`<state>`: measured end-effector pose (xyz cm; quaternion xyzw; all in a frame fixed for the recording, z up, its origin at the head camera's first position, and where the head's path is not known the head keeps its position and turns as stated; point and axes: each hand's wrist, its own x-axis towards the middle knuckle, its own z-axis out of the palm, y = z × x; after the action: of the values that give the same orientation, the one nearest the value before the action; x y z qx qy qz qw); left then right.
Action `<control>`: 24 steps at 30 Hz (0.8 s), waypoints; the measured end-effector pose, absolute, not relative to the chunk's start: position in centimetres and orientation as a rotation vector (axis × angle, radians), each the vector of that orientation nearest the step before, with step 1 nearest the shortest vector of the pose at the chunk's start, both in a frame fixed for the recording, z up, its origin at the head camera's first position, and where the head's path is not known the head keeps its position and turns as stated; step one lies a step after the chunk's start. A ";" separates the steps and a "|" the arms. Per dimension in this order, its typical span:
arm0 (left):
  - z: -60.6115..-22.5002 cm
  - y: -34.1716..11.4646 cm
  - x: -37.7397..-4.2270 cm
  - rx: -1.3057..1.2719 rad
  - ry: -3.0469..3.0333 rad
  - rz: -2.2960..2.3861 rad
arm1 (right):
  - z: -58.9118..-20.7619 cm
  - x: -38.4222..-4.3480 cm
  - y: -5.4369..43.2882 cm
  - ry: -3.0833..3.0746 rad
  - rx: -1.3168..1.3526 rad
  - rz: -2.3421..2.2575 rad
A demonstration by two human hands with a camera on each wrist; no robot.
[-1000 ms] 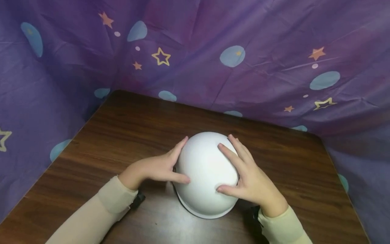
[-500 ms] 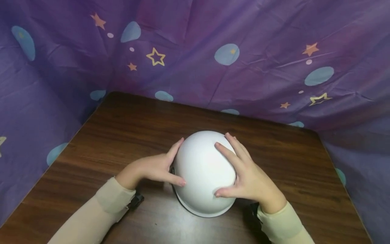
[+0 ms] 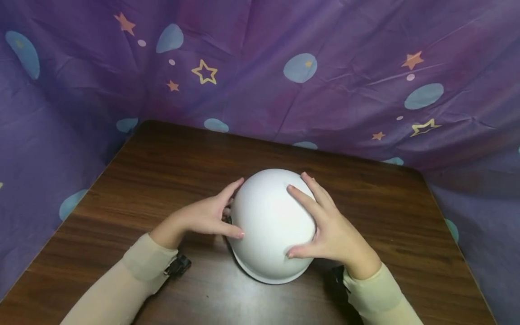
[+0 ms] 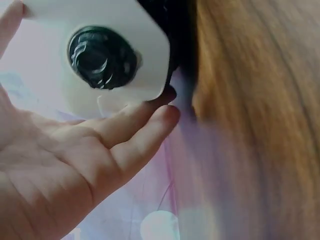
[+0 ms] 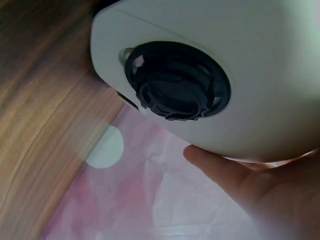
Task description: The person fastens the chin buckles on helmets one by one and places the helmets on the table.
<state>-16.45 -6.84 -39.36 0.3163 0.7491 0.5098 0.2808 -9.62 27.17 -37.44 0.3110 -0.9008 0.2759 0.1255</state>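
A white helmet (image 3: 272,225) with a smooth round shell sits dome up over the table, its dark-edged rim low at the near side. My left hand (image 3: 207,216) holds its left side, thumb on the near face and fingers reaching round the far side. On the right side my right hand (image 3: 331,230) grips the shell with thumb and fingers spread. The left wrist view shows a black round knob (image 4: 102,57) on the helmet's side, with fingertips by the lower edge. A matching black round fitting (image 5: 177,82) appears in the right wrist view, one fingertip close below it.
The brown wood-grain table (image 3: 170,167) has a rounded far corner on each side. A purple curtain (image 3: 252,99) with stars and blue ovals hangs behind and beside it. Black wrist straps (image 3: 178,265) are worn at the beige sleeves (image 3: 130,275).
The head view has shifted slightly. The helmet and both hands sit a little higher and further left in it; more of the left fingers shows beside the shell. Both hands stay on the helmet.
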 end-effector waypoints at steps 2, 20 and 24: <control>-39.0 -6.9 -16.4 0.846 2.046 1.367 | -37.4 -9.7 27.2 -2.612 0.896 0.821; -36.3 -6.1 -14.1 0.981 2.415 1.416 | -36.8 -9.4 27.2 -2.539 0.776 0.996; -36.0 -5.9 -13.6 1.046 2.470 1.405 | -36.8 -9.4 27.3 -2.515 0.770 0.999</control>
<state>-13.56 -5.85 -35.99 0.3449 0.8144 0.4632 0.0571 -9.40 27.34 -36.77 0.2701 -0.8818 0.3502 0.1635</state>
